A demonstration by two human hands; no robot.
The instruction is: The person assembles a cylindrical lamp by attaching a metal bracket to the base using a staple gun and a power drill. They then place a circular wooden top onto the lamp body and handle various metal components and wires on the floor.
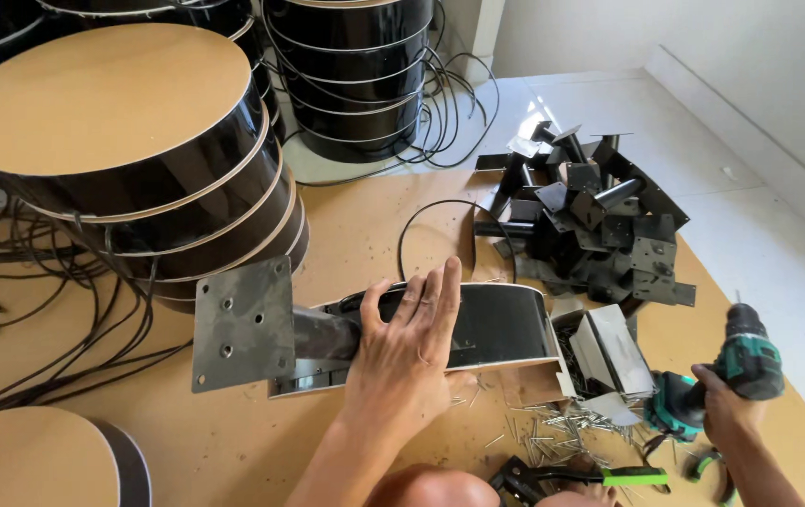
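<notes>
Left hand (407,352) spread flat over the rim of a round black fixture (477,324) lying on its side on the brown board floor covering (233,441), palm and fingers pressing down rather than curling round, apparently to pin the piece steady. Grey metal mounting plate (243,324) with screw holes standing upright at the fixture's left end, joined by a short dark stem, face turned toward the camera so the holes are within reach. Right hand (726,408) clenched round the handle of a green cordless drill (736,371), held off to the right, well apart from the fixture, bit raised and idle. Loose screws (552,432) scattered just in front of the fixture, beside pliers with green handles (599,477), all close to the knees for quick picking. Heap of black brackets (585,225) waiting beyond, near the tile edge. Finished black drums with tan tops (111,122) stacked at left, their black cables (36,310) trailing across the board
</notes>
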